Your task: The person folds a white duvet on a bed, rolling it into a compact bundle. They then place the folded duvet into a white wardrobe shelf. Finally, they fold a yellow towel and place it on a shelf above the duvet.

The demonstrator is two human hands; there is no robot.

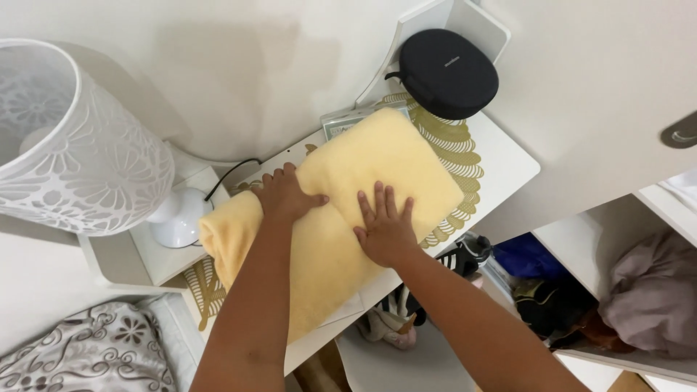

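Below, both hands press flat on a folded yellow towel [348, 210] lying across a white desk [508, 163]. Her left hand [285, 194] rests with fingers loosely curled over the towel's middle crease; the right hand [385, 229] lies open, fingers spread. A gold lace mat [457, 145] shows beneath. Nearby stand a white patterned lamp [80, 138] and a black oval case [448, 72].
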